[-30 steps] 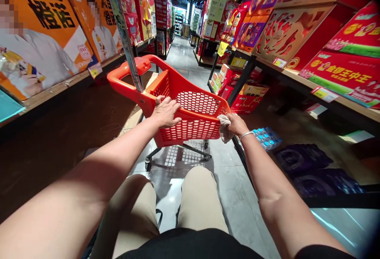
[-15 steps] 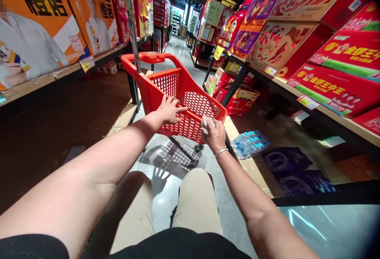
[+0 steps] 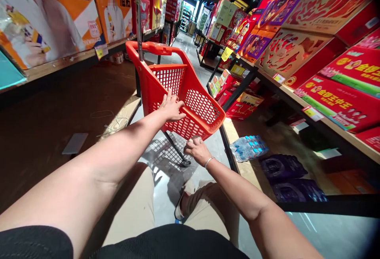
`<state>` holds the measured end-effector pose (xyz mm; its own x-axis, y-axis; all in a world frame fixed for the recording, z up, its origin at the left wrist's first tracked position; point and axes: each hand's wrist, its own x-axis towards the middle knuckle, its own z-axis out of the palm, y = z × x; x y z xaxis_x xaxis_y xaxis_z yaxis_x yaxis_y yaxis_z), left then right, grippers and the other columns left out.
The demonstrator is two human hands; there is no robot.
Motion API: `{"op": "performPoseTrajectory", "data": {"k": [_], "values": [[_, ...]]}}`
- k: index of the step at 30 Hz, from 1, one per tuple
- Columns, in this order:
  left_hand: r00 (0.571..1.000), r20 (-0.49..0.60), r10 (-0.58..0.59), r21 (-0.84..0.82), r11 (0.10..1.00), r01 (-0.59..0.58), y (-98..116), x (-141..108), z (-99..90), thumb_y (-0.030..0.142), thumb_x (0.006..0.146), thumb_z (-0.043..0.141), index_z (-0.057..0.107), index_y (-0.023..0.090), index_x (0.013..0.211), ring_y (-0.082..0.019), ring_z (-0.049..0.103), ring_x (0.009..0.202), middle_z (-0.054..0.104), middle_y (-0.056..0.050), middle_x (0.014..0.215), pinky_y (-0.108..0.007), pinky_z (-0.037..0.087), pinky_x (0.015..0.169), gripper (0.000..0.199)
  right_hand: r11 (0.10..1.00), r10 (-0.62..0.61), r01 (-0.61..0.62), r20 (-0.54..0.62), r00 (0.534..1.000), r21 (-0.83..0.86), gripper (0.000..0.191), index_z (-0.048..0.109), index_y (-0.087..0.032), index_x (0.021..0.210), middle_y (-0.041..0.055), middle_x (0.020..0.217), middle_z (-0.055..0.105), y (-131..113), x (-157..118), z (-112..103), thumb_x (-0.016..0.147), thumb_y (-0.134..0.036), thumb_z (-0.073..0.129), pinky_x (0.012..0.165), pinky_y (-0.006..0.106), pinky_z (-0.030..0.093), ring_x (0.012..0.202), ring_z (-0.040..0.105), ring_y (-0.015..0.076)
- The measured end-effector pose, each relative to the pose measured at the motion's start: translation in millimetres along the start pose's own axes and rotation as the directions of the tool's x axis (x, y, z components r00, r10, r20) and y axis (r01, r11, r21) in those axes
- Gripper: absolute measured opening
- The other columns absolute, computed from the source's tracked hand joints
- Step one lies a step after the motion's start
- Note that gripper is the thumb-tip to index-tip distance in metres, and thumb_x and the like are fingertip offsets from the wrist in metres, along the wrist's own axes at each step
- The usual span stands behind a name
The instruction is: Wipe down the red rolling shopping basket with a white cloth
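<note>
Glossy aisle floor (image 3: 219, 148). Red shopping cart (image 3: 153, 87) ahead; long axis slants from far-left handle (image 3: 160, 48) to near-right nose. Left grip (image 3: 172, 107) spread, touching near-side rim; right grip (image 3: 197, 149) curled just below, nearer nose, contents unclear.

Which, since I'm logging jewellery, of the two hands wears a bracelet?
The right hand: a bracelet circles its wrist, while the left hand's wrist is bare.
</note>
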<state>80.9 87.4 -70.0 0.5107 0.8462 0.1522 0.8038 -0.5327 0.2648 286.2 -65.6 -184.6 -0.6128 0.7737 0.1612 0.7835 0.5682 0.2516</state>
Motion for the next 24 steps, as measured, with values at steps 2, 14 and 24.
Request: {"op": "performPoseTrajectory", "data": {"k": [2,14,24], "values": [[0.999,-0.041,-0.015,-0.032,0.999,0.014,3.4,-5.1,6.5,0.055,0.089,0.060,0.061,0.016,0.138,-0.042,-0.004,0.159,0.037,-0.017,0.160,-0.057,0.008,0.129,0.063,0.997,0.073,-0.074,-0.162,0.984,0.006,0.023,0.075,-0.035,0.110,0.0017,0.123,0.067,10.4,-1.7,-25.2,0.099,-0.024,0.058,0.093,0.043,0.041,0.106,0.048,0.0240],[0.987,-0.113,0.111,-0.092,0.988,-0.121,20.4,-22.2,37.5,0.049,0.087,0.065,0.065,0.028,0.138,-0.043,-0.009,0.158,0.035,-0.006,0.163,-0.056,0.008,0.131,0.055,0.824,0.566,-0.456,-0.451,0.690,0.337,0.023,0.077,-0.027,0.100,0.0063,0.127,0.055,30.7,-12.6,-20.0,0.081,-0.016,0.068,0.095,0.042,0.051,0.110,0.051,0.0246],[0.985,-0.173,0.029,-0.224,0.972,-0.068,8.5,-24.4,40.0,0.056,0.092,0.059,0.072,0.026,0.121,-0.035,-0.007,0.160,0.038,-0.006,0.158,-0.050,0.018,0.130,0.044,0.897,0.440,-0.401,-0.291,0.849,0.186,0.032,0.078,-0.027,0.098,0.0064,0.125,0.064,-36.1,-39.4,38.2,0.092,-0.009,0.051,0.104,0.048,0.044,0.118,0.050,0.0277]]}}
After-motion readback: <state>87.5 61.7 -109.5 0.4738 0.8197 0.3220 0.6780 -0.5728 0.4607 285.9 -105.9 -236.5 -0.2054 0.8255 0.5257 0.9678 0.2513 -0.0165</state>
